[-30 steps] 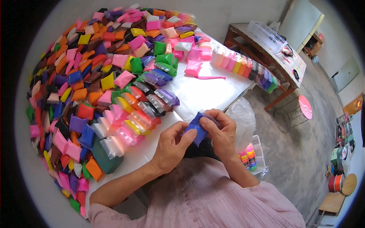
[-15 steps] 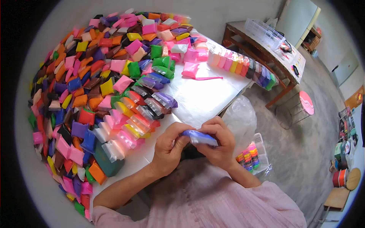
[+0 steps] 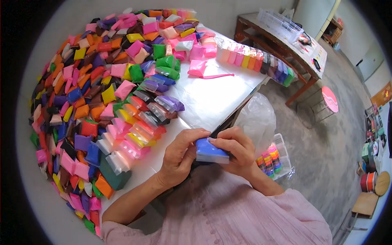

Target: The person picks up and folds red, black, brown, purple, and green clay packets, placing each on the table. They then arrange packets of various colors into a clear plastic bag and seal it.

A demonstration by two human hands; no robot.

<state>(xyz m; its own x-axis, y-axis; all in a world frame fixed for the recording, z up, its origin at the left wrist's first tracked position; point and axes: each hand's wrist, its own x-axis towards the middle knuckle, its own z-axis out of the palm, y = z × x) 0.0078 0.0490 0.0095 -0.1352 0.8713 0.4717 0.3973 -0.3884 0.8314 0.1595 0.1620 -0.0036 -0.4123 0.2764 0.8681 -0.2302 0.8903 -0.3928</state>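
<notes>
Blue packet [image 3: 209, 145], held between your left hand [image 3: 177, 154] and right hand [image 3: 237, 150], both grips closed on its edges, table [image 3: 212, 96] at twelve o'clock. Likely light, soft, slippery: pinch its sides. At two o'clock, a cloudy bag [image 3: 257, 116], contents unclear; at three, a basket [image 3: 285, 152] of colourful packs [image 3: 267, 164].

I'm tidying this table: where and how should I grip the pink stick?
Best, I think, to pinch the pink stick mid-shaft, across its thin width, from above and the near side. It lies lengthwise from left to right, with bare white sheet on that side, while its left end sits by a pink packet that could crowd fingers.
</notes>
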